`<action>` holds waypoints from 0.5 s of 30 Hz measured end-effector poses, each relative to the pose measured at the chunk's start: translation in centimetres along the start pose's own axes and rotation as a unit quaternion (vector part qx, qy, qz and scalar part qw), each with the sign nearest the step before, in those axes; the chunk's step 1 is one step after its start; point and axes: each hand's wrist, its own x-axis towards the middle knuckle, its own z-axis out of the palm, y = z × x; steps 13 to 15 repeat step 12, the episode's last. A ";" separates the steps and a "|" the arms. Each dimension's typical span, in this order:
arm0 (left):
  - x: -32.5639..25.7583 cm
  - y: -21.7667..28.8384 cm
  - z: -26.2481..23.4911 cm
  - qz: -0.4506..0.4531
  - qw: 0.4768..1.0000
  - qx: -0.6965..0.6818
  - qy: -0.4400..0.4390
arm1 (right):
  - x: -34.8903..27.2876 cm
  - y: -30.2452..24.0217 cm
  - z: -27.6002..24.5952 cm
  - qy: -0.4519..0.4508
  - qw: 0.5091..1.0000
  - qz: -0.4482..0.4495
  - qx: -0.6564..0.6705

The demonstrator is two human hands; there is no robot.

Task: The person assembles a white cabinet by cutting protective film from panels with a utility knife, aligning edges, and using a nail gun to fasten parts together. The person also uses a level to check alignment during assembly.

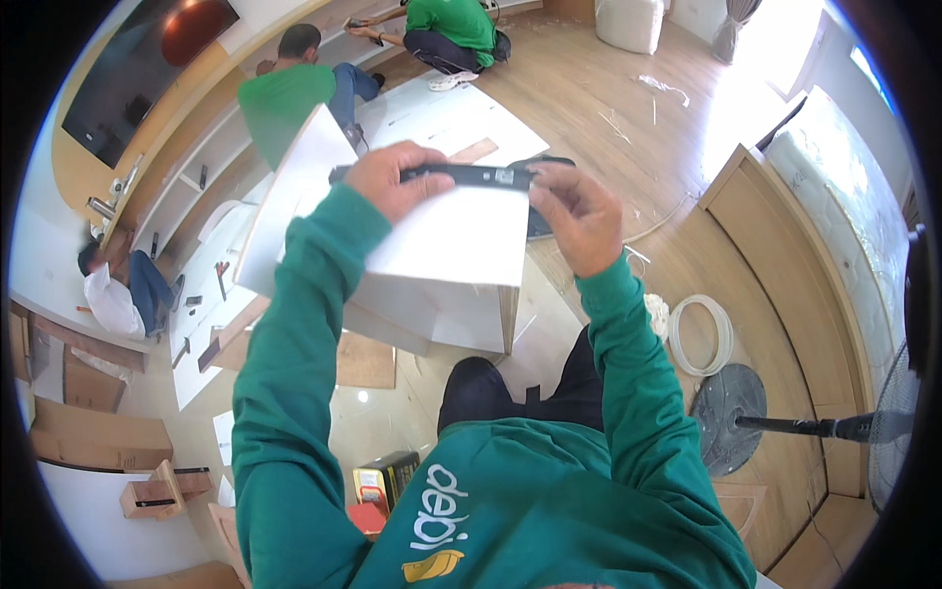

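Observation:
A black drawer slide (476, 176) lies across the far part of a white board box (446, 240), which stands in front of me. My left hand (397, 182) is closed around the slide's left portion, thumb on the near side. At the slide's right end, the fingers of my right hand (579, 218) are pinched together on it; anything small between them is hidden. One upright white panel (294, 196) rises at the box's left side. Behind the slide's right end a dark object (540, 224) is partly covered.
Two people in green (285, 103) (451, 34) work on the floor ahead; another person (123, 290) sits left. A fan's round base (728, 417) and a coil of white tubing (700, 335) lie right, beside a wooden bed frame (785, 255). Loose tools (222, 280) lie on white boards at left.

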 end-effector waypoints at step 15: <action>0.6 0.4 -1.2 0.135 0.983 0.120 0.043 | 0.9 -0.3 -0.5 -0.061 0.992 -0.072 -0.087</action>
